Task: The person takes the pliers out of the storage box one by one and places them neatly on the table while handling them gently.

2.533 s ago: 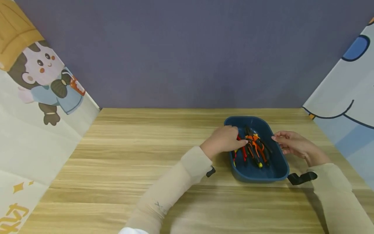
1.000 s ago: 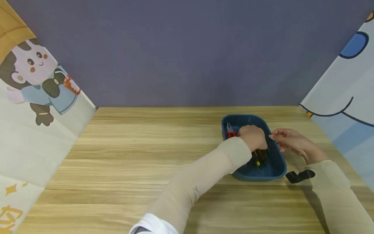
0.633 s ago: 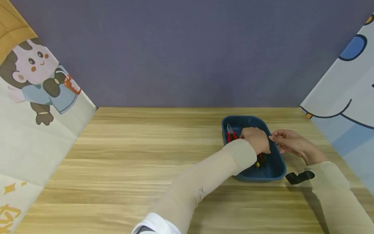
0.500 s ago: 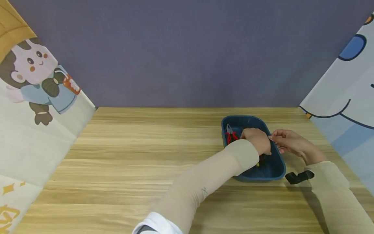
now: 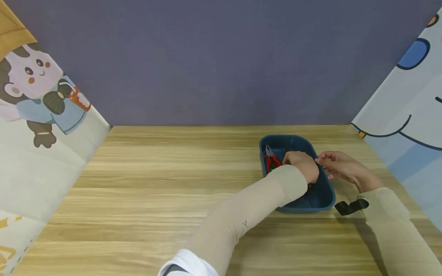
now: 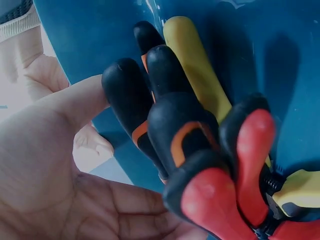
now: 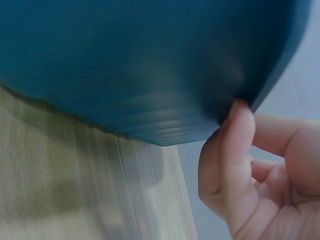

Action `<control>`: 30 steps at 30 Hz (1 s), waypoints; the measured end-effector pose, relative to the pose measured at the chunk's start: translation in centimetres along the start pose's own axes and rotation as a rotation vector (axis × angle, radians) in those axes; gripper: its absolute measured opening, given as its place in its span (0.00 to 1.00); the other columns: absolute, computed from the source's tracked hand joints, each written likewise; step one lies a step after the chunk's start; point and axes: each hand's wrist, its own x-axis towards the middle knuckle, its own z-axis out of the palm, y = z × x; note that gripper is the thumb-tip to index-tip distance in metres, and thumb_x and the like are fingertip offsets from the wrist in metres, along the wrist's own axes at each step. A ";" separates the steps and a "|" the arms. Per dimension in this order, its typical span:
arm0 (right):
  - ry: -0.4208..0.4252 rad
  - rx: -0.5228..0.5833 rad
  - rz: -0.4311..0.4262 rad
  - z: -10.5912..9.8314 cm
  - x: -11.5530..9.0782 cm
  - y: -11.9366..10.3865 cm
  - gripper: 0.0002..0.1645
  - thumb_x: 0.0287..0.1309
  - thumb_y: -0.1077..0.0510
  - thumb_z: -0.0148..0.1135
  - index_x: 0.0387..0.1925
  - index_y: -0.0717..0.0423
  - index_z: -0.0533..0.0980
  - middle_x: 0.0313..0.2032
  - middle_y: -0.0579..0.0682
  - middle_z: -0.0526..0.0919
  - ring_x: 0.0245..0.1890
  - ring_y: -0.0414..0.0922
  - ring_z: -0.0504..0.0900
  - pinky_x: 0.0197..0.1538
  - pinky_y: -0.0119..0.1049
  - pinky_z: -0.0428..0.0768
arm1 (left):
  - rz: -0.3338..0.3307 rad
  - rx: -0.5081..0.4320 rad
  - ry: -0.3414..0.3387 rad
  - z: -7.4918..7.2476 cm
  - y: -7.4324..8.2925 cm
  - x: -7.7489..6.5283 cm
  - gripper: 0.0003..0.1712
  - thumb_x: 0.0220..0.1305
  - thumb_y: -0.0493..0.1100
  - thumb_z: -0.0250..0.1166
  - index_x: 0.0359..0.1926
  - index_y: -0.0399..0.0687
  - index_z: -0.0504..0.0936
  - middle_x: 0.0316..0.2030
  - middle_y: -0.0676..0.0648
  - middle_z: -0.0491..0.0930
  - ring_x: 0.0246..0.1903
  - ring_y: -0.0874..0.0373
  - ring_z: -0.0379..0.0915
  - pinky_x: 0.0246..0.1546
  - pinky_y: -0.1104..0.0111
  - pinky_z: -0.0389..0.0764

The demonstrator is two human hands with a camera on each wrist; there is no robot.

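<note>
A dark blue plastic bin stands on the table, with several pliers inside. My left hand reaches down into it, palm and fingertips hidden in the head view. Up close in the left wrist view, the thumb lies against black-and-orange pliers, and the fingers curl in from the other side of the handles. Red-and-black pliers and a yellow handle lie beside them. Red-handled pliers rest by the bin's left wall. My right hand pinches the bin's right rim between thumb and fingers.
The wood-grain table extends to the left of the bin. A dark grey panel rises behind it, and printed cartoon sheets border both sides. A black strap piece sits at the right wrist.
My left hand has moved right, from the bin's left side to the pliers in the middle, uncovering the red-handled pliers; lately it has shifted only slightly. The right hand stays at the rim.
</note>
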 end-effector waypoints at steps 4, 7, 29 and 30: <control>0.007 -0.007 0.002 -0.5 0.3 0.0 0.12 0.70 0.52 0.47 0.41 0.58 0.66 0.28 0.43 0.75 0.25 0.39 0.78 0.29 0.34 0.80 | -0.016 -0.007 0.019 -0.3 0.2 0.4 0.24 0.56 0.73 0.53 0.55 0.85 0.67 0.49 0.68 0.69 0.37 0.65 0.68 0.33 0.66 0.72; 0.007 -0.017 -0.004 -0.8 0.5 0.0 0.12 0.70 0.52 0.47 0.42 0.59 0.66 0.28 0.43 0.75 0.25 0.38 0.77 0.30 0.34 0.79 | -0.024 -0.017 0.023 -0.5 0.1 0.7 0.25 0.55 0.74 0.53 0.54 0.84 0.68 0.47 0.66 0.70 0.35 0.64 0.67 0.32 0.66 0.71; -0.013 -0.005 0.007 -1.6 1.2 -0.1 0.11 0.71 0.53 0.46 0.41 0.57 0.66 0.29 0.43 0.75 0.24 0.38 0.77 0.30 0.33 0.80 | 0.141 -0.308 0.119 -1.9 -2.9 1.1 0.16 0.47 0.63 0.70 0.38 0.71 0.80 0.35 0.64 0.75 0.29 0.67 0.70 0.25 0.72 0.75; -0.013 -0.007 0.009 -1.6 1.2 -0.1 0.11 0.70 0.52 0.47 0.41 0.58 0.66 0.29 0.43 0.75 0.24 0.38 0.77 0.30 0.33 0.80 | 0.159 -0.308 0.126 -2.0 -3.2 1.0 0.15 0.48 0.63 0.70 0.36 0.70 0.80 0.34 0.64 0.75 0.28 0.67 0.70 0.24 0.73 0.74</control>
